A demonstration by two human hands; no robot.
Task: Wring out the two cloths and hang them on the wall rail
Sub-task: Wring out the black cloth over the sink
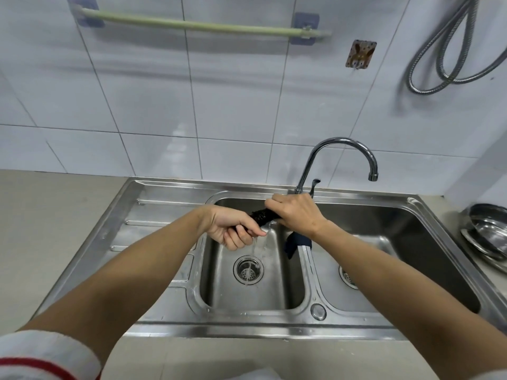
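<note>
A dark cloth (pixel 262 215) is twisted into a tight roll over the left basin of the steel sink (pixel 170 329). My left hand (pixel 233 229) grips its near end and my right hand (pixel 295 215) grips its far end. The cloth's loose tail (pixel 292 244) hangs below my right wrist across the divider between the basins. Water trickles from the roll toward the left drain (pixel 248 270). The pale green wall rail (pixel 203 26) runs across the tiles high above, with nothing on it. Only one cloth is in view.
A chrome gooseneck tap (pixel 343 149) stands behind the sink, its spout over the right basin. Steel bowls (pixel 488 234) are stacked on the counter at the right. A metal shower hose (pixel 450 56) loops on the wall at upper right. A grooved drainboard (pixel 153 223) lies left of the basins.
</note>
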